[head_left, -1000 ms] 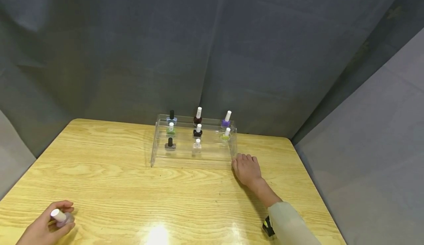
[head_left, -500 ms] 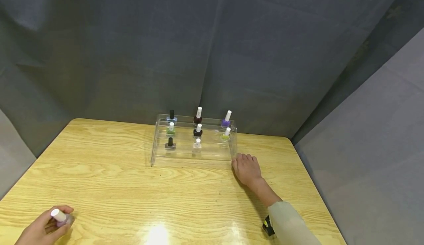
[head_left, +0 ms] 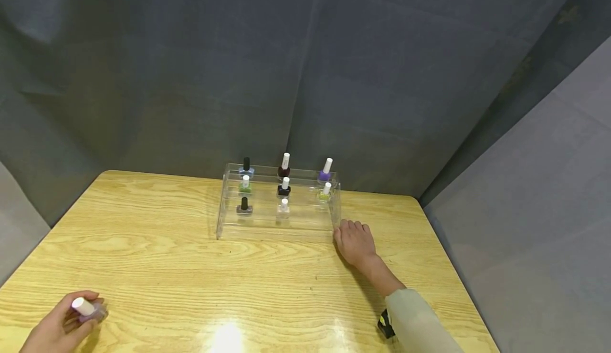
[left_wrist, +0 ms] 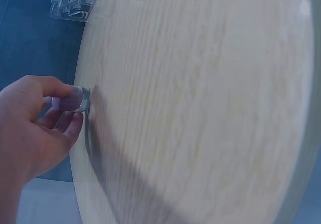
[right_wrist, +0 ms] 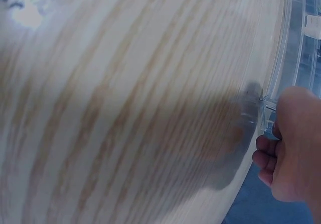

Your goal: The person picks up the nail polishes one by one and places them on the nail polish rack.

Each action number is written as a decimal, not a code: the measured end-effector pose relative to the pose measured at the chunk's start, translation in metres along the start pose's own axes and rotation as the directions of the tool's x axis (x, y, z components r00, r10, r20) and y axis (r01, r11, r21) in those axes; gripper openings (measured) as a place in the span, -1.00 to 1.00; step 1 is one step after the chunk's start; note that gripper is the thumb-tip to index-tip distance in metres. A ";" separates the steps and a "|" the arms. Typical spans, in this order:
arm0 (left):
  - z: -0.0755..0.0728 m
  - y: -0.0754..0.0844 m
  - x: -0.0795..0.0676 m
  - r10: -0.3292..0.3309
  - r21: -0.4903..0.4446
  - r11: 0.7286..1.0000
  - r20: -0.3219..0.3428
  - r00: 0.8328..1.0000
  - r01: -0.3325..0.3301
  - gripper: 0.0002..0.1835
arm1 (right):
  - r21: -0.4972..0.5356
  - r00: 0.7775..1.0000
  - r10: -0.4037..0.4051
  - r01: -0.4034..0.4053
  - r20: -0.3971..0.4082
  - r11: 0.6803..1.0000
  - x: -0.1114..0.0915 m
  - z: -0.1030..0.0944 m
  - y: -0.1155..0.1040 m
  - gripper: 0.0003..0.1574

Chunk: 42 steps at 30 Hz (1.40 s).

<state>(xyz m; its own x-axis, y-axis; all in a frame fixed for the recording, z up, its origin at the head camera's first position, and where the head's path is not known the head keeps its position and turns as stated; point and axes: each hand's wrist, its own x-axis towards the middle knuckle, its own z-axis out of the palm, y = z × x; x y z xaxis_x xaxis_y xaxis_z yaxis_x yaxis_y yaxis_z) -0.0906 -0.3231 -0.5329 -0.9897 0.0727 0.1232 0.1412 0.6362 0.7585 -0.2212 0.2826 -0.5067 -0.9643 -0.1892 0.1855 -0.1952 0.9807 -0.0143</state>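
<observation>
A nail polish bottle (head_left: 93, 312) with a pale lilac body and white cap is pinched between the thumb and fingers of my left hand (head_left: 59, 324), low at the left of the table. In the left wrist view its base (left_wrist: 85, 100) is right at the tabletop. My right hand (head_left: 355, 243), fingers curled, grips the front right corner of a clear stepped rack (head_left: 277, 234). Several nail polish bottles stand on its tiers: purple (head_left: 325, 175), dark red (head_left: 284, 171) and blue (head_left: 246, 170) on top, others below. The lowest tier holds a grey-brown bottle (head_left: 244, 209) and a clear one (head_left: 284, 211).
The wood-grain table (head_left: 191, 279) backs onto a dark grey curtain (head_left: 191, 77). A black item with yellow marks (head_left: 385, 324) lies by my right sleeve (head_left: 420, 318), partly covered by it. A paler panel (head_left: 539, 183) rises at the right.
My left hand shifts very slightly to the left with the bottle, its fingers changing their hold a little. My right hand and the rack stay in place.
</observation>
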 end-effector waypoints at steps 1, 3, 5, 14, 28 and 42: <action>0.000 0.000 0.000 -0.009 -0.008 1.000 -0.005 1.000 0.009 -0.48 | -0.003 1.000 -0.001 0.001 0.002 1.000 0.000 0.000 0.000 -0.60; 0.000 0.001 -0.001 -0.013 -0.034 0.999 -0.018 1.000 0.012 -0.51 | 0.003 1.000 -0.001 0.001 0.003 1.000 0.000 -0.002 -0.001 -0.59; 0.001 0.003 -0.002 -0.010 -0.058 0.998 -0.031 0.999 0.008 -0.51 | 0.005 1.000 -0.005 0.005 -0.002 1.000 0.000 -0.002 -0.001 -0.59; -0.002 0.021 0.006 -0.061 -0.041 0.997 -0.034 0.998 0.060 -0.50 | -0.002 1.000 -0.006 0.006 0.001 1.000 0.002 0.009 0.007 -0.57; 0.003 0.050 0.027 0.044 -0.044 0.998 -0.011 0.999 -0.045 -0.44 | 0.014 1.000 0.005 -0.005 0.028 1.000 0.005 0.014 0.011 -0.54; 0.024 0.087 0.069 0.254 -0.130 0.959 -0.006 0.967 -0.253 -0.51 | 0.017 0.999 0.013 -0.014 0.047 1.000 0.003 0.007 0.007 -0.55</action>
<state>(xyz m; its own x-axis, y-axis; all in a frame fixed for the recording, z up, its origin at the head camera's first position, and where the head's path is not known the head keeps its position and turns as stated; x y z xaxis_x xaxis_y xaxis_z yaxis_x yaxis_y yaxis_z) -0.1472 -0.2442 -0.4738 -0.9212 0.2271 0.3159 0.3884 0.4915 0.7795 -0.2268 0.2888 -0.5134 -0.9741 -0.1787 0.1387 -0.1849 0.9822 -0.0332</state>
